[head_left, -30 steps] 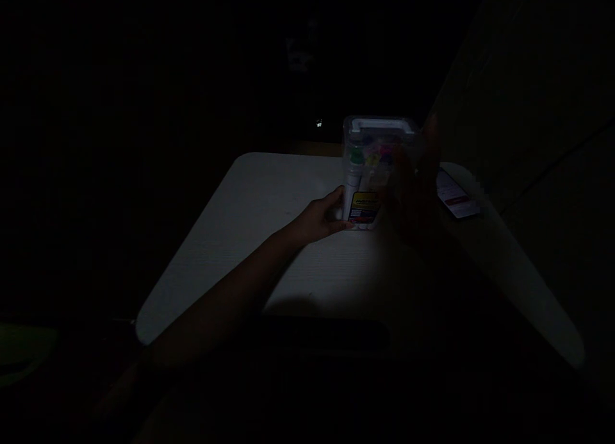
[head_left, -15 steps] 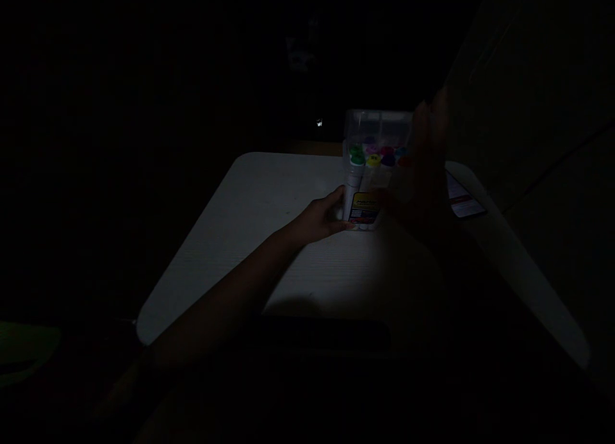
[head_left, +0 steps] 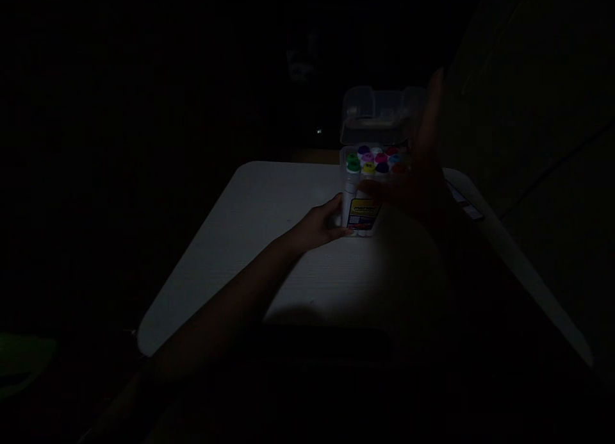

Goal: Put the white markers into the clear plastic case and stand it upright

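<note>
A clear plastic box (head_left: pixel 361 205) with a yellow label stands on the white table (head_left: pixel 269 239). It holds several markers (head_left: pixel 372 161) with coloured caps, standing upright. My left hand (head_left: pixel 323 225) is closed round the box's lower left side. The box's clear lid (head_left: pixel 377 114) is tipped up and back above the markers. My right hand (head_left: pixel 418 181) is dim, in shadow at the box's right side. Its fingers stretch upward along the lid's right end and its thumb reaches across the box front.
The room is very dark and only the table top is lit. A printed card (head_left: pixel 464 202) lies on the table to the right of the box. A wall rises at the right. The table's near edge falls into shadow.
The lid has swung up from shut over the markers to raised behind them, with my right hand rising alongside it. My left hand has kept its grip on the box.
</note>
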`<state>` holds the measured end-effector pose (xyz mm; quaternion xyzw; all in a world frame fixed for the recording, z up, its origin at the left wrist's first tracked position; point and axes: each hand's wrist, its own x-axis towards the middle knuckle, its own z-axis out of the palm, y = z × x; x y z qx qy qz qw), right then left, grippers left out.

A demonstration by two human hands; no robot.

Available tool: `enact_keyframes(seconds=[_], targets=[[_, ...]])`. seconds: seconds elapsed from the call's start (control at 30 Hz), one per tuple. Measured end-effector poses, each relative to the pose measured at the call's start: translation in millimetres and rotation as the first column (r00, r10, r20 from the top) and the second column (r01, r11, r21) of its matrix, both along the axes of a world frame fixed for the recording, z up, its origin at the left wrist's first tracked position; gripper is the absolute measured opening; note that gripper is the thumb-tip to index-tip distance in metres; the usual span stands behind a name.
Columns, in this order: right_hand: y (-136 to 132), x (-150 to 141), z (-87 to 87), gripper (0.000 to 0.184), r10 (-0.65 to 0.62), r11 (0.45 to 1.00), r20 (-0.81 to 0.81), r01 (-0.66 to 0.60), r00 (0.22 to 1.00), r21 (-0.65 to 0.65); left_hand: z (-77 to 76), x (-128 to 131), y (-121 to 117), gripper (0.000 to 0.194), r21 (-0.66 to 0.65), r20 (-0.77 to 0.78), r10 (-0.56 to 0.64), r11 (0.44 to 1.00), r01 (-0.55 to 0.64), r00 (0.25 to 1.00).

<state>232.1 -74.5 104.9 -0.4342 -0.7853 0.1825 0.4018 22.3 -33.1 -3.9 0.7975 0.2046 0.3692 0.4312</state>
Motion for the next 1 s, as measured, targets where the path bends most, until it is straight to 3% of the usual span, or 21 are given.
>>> enact_keyframes(seconds=[0.1,0.2,0.33,0.53,0.7,0.9,1.0], targets=[[3.5,-1.8,1.5,0.136,-0.021,0.991,-0.139,0.040,0.990,0.131,-1.2,-1.1,1.1,0.072,0.009,-0.011,0.006,1.000,-0.006,1.000],[7.8,-3.4,-0.8,0.133,0.043,0.983,-0.152,-0.015,0.988,0.180,-1.3,-1.4,1.9,0.070,0.003,-0.017,-0.009,1.000,0.009,1.000],[14.1,-1.2,-7.6,0.137,0.054,0.991,-0.207,-0.027,0.977,0.132,-0.4,-0.8,1.8,0.067,0.021,-0.005,-0.012,1.000,0.012,1.000],[15.8,4.8,-7.9,0.141,0.062,0.993,-0.229,-0.084,0.971,-0.088,-1.1,0.0,2.0,0.070,0.015,0.010,-0.013,1.000,0.013,1.000],[17.7,2.2,-6.5,0.138,0.084,0.985,-0.292,-0.125,0.953,-0.123,-0.2,-1.7,1.7,0.073,-0.006,-0.033,0.000,1.000,0.000,0.999],[17.4,2.7,-3.1,0.133,-0.020,0.981,-0.261,-0.031,0.965,-0.190,1.4,-1.6,1.5,0.074,0.011,-0.014,-0.008,1.000,0.008,1.000],[15.6,3.7,-1.8,0.122,-0.061,0.989,-0.209,0.030,0.976,-0.148,1.0,-1.8,1.9,0.072,0.023,-0.010,-0.012,1.000,0.012,1.000]])
